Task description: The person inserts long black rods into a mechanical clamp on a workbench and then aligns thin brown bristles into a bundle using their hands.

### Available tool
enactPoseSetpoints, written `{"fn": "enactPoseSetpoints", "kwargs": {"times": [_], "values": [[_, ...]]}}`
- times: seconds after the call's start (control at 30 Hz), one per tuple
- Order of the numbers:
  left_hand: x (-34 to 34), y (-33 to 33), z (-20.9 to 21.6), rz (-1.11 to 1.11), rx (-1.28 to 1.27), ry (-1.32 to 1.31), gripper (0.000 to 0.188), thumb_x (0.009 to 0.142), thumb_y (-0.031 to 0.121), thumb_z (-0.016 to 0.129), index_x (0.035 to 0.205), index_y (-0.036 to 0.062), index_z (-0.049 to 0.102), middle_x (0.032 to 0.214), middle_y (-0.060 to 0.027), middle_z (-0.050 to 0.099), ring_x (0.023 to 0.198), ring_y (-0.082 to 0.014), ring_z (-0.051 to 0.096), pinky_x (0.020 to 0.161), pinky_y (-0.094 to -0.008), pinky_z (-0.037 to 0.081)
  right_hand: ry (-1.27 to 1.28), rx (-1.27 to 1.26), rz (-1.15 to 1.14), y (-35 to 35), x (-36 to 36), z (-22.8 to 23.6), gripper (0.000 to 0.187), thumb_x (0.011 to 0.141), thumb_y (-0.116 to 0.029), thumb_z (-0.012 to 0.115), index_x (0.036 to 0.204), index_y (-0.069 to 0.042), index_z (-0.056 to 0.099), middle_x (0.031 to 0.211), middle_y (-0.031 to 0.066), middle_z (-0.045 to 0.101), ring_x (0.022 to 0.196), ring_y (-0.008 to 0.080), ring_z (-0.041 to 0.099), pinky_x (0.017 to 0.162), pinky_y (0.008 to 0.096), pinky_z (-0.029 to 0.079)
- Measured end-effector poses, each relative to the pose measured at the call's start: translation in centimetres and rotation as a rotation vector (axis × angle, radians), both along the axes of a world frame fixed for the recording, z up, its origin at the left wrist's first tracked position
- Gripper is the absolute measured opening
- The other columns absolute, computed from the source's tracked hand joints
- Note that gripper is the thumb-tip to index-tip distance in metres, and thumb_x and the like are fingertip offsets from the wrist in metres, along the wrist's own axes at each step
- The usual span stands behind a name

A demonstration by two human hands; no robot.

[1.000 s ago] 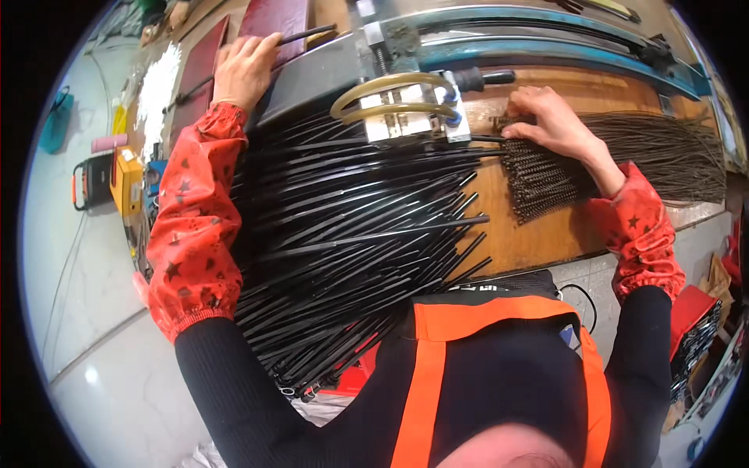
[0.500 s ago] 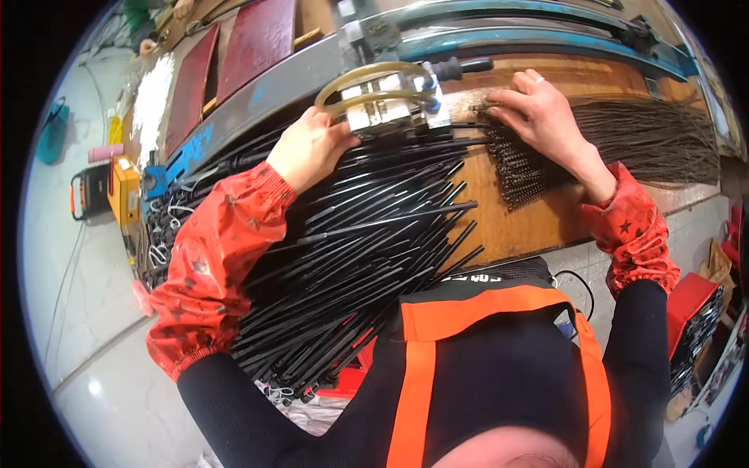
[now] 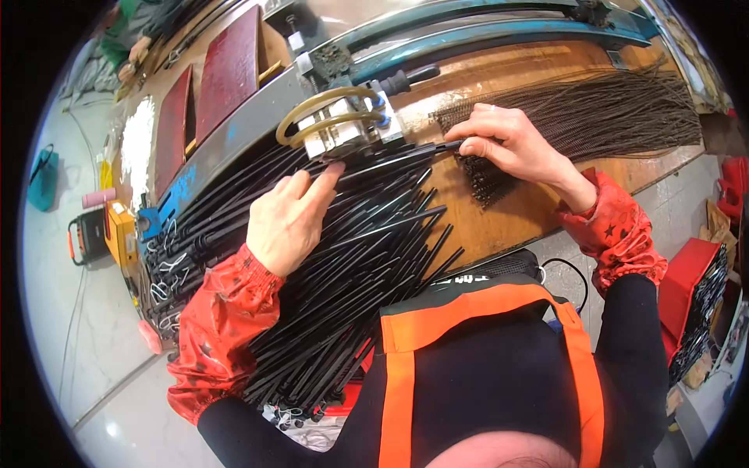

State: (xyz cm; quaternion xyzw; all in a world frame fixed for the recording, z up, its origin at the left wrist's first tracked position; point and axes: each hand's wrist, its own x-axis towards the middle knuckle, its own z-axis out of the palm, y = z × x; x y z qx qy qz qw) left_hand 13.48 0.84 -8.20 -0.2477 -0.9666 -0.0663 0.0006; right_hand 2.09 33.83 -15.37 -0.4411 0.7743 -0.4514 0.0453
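Note:
Under the small metal clamping device [image 3: 343, 132], my left hand [image 3: 289, 218] reaches over a pile of thin black rods [image 3: 367, 234]. Its index finger is stretched to the device's near edge, apart from the other, bent fingers; the thumb is hidden. To the right, my right hand [image 3: 507, 142] pinches the end of a black rod [image 3: 446, 147] between thumb and fingers. That rod runs leftward to just below the device. Behind and right of this hand lies a bundle of thin dark brown strands [image 3: 608, 109] with knobbly left ends.
A blue metal rail [image 3: 499, 43] crosses the far side of the wooden bench [image 3: 499, 226]. Two dark red boards [image 3: 226, 74] lie at the far left. A red bin [image 3: 686, 292] stands at right. Another person's hand [image 3: 139, 51] shows at top left.
My right hand has come down and left from the brown strands and now grips a black rod's end. My left hand has moved nearer to me, below the device. The whole view has shifted.

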Motion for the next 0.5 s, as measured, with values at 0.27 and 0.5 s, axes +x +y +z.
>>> {"fn": "enactPoseSetpoints", "kwargs": {"times": [0.27, 0.5], "values": [[-1.2, 3.6, 1.0, -0.048, 0.092, 0.069, 0.024, 0.086, 0.011, 0.069, 0.110, 0.0062, 0.064, 0.077, -0.0086, 0.057, 0.069, -0.0268, 0.062, 0.055, -0.0387, 0.049, 0.130, -0.044, -0.089, 1.3, 0.8, -0.1, 0.040, 0.084, -0.003, 0.063, 0.124, -0.006, 0.066, 0.078, 0.0100, 0.063, 0.075, 0.0277, 0.059, 0.071, 0.0373, 0.049], [-2.1, 7.9, 5.0, -0.075, -0.053, 0.076, 0.027, 0.087, 0.008, 0.068, 0.113, 0.0045, 0.062, 0.078, -0.0095, 0.056, 0.064, -0.0276, 0.062, 0.053, -0.0387, 0.049, 0.348, -0.144, -0.076, 1.4, 0.3, 1.9, 0.067, 0.078, -0.001, 0.068, 0.142, -0.001, 0.050, 0.107, 0.0121, 0.067, 0.103, 0.0313, 0.063, 0.088, 0.0401, 0.051]]}}
